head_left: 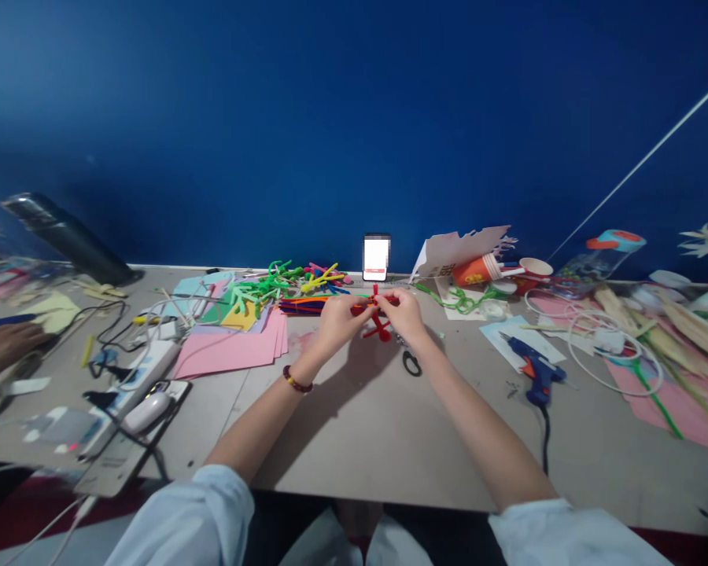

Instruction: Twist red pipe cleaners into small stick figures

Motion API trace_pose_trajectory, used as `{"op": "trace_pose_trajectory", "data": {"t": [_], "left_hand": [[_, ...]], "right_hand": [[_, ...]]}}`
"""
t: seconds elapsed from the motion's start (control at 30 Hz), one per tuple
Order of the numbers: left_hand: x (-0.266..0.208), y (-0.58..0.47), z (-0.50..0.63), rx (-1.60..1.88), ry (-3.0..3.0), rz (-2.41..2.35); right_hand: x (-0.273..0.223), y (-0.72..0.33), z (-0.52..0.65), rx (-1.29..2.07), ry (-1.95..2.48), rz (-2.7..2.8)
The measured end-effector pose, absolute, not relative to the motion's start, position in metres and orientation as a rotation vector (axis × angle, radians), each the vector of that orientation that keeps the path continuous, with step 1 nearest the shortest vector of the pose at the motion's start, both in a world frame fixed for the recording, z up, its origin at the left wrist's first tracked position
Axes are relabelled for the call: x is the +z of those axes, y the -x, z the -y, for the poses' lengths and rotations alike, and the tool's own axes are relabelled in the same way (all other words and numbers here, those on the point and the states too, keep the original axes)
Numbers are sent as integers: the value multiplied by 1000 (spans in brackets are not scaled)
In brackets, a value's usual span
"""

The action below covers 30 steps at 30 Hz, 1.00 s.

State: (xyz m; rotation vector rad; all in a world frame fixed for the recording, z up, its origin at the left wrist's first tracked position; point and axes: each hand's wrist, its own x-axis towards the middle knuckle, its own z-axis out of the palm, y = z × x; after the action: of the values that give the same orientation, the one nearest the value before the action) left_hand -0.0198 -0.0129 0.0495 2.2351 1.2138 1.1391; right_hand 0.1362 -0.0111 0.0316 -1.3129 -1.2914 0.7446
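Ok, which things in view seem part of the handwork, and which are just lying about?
Apparently in use:
small red piece with thin stems, between the left hand and right hand
probably the long multicoloured strands behind the left hand

Apparently lying about:
blue plastic glue gun
flat pink paper sheets
dark cylindrical flask

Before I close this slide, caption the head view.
Left hand and right hand hold a red craft piece over a cluttered table, before an upright phone and blue wall.

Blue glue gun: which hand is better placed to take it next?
Probably the right hand: the blue glue gun lies on that side, nearer to it than to the left hand. Both hands hold the red piece.
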Motion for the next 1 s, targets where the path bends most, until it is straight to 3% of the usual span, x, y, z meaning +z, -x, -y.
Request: {"op": "trace_pose_trajectory", "data": {"t": [0.3,0.43,0.67,1.0], "left_hand": [[44,12,20,1182,-2519,-1426],[47,12,15,1129,-2169,-1213],[54,12,13,946,-1244,-643],[55,10,22,806,-1067,-336]], "right_hand": [[35,-128,14,893,1254,1207],[45,-134,15,963,1170,1259],[60,-145,21,1424,848,1213],[59,-145,26,1679,682,1257]]}}
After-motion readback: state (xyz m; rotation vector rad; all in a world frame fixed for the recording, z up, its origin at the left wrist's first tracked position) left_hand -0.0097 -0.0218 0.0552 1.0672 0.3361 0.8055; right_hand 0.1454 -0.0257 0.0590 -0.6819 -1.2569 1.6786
